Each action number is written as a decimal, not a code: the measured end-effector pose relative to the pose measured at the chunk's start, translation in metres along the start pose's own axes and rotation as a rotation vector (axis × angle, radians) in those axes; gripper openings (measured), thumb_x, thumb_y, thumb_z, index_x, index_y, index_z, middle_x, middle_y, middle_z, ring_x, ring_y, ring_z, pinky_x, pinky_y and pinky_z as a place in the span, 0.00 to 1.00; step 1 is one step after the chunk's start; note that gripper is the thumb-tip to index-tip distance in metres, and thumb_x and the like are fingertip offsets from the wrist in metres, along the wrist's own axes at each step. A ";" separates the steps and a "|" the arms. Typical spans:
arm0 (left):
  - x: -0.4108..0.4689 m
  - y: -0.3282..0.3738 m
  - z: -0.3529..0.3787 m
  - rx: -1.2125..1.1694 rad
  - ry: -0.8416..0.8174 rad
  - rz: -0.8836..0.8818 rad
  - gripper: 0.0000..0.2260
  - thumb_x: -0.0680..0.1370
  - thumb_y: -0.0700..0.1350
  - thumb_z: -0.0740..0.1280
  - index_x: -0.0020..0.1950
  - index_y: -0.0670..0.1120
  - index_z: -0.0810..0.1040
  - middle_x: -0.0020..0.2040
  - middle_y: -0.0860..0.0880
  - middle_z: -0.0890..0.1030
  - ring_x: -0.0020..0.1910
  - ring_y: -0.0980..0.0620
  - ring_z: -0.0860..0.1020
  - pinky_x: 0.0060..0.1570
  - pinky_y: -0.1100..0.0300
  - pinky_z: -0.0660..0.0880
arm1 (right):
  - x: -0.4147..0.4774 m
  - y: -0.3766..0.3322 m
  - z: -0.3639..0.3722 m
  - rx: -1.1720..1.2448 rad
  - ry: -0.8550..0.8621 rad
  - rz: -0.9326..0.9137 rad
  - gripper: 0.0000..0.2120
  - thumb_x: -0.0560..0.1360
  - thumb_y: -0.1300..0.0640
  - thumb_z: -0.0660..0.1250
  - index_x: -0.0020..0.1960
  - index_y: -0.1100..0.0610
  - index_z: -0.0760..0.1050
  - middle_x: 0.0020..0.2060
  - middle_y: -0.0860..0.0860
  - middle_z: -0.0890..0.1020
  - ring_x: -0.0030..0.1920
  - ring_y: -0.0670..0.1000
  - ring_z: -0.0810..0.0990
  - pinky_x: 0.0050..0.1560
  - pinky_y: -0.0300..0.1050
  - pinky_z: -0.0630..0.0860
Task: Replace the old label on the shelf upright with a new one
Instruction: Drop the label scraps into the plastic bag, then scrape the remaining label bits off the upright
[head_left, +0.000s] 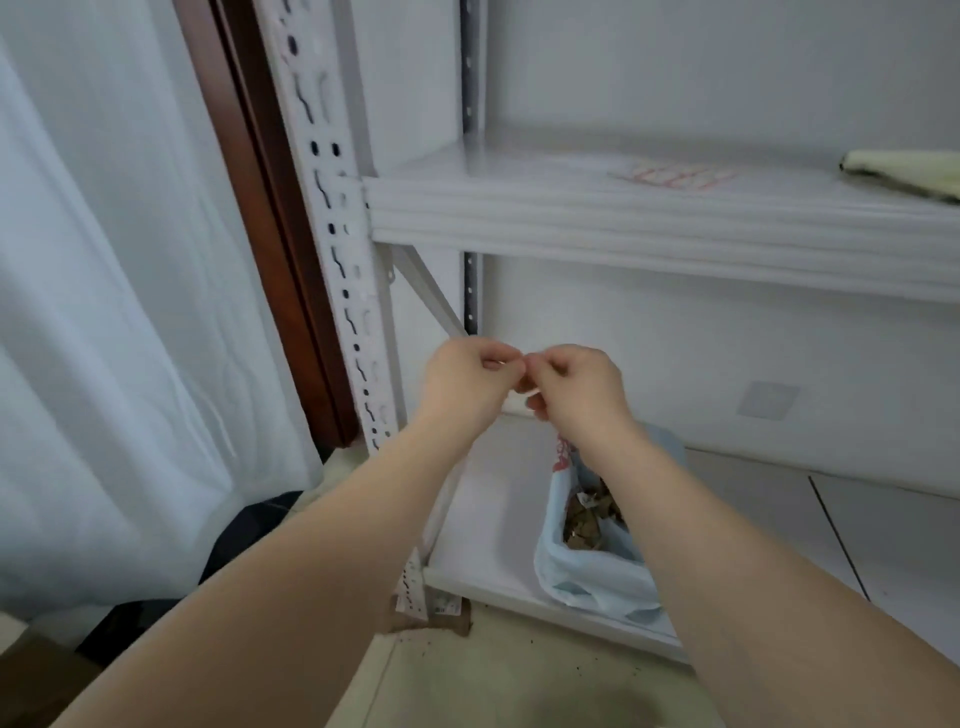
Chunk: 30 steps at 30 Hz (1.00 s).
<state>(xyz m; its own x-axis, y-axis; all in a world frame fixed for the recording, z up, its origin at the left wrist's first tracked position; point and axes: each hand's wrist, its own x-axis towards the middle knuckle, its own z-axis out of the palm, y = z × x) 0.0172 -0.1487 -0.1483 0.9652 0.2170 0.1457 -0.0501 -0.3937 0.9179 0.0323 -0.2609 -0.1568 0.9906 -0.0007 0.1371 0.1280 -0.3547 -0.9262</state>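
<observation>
The white perforated shelf upright (332, 218) runs down the left of the view, blurred by motion. My left hand (465, 387) and my right hand (576, 392) meet in front of the lower shelf bay, fingertips together. They pinch something small and pale (523, 384) between them; it is mostly hidden by the fingers, so I cannot tell if it is a label. A sheet with red print (675, 175) lies on the middle shelf (623, 223). No label is plainly visible on the upright where the hands are.
A bin lined with a pale blue bag (592, 566) holding brown scraps stands on the bottom shelf (493, 519), under my right forearm. A yellowish cloth (909, 171) lies at the far right of the middle shelf. White curtain (104, 312) and a brown frame (270, 208) are on the left.
</observation>
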 end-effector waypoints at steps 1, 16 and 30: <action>-0.001 0.008 -0.014 -0.016 0.059 0.033 0.04 0.74 0.43 0.68 0.42 0.49 0.82 0.34 0.53 0.82 0.36 0.56 0.78 0.44 0.56 0.79 | -0.003 -0.015 0.005 0.028 -0.029 -0.043 0.10 0.76 0.59 0.63 0.40 0.57 0.81 0.35 0.52 0.84 0.33 0.51 0.81 0.42 0.50 0.81; 0.034 0.090 -0.187 -0.014 0.557 0.299 0.14 0.78 0.46 0.62 0.62 0.48 0.78 0.54 0.56 0.80 0.51 0.57 0.78 0.52 0.65 0.74 | 0.031 -0.200 0.060 0.107 0.116 -0.454 0.11 0.75 0.53 0.64 0.56 0.52 0.79 0.44 0.44 0.80 0.47 0.48 0.79 0.54 0.52 0.79; 0.097 0.095 -0.179 0.175 0.578 0.507 0.12 0.78 0.41 0.62 0.34 0.42 0.76 0.31 0.45 0.77 0.35 0.45 0.73 0.38 0.57 0.68 | 0.089 -0.207 0.086 0.021 0.000 -0.549 0.15 0.81 0.47 0.52 0.48 0.59 0.65 0.35 0.48 0.70 0.34 0.44 0.68 0.30 0.28 0.65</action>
<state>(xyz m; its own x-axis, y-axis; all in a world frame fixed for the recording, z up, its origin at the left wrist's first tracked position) 0.0597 -0.0051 0.0188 0.5468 0.3841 0.7439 -0.3612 -0.6934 0.6235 0.0984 -0.1076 0.0168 0.7782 0.1790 0.6019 0.6266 -0.2839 -0.7258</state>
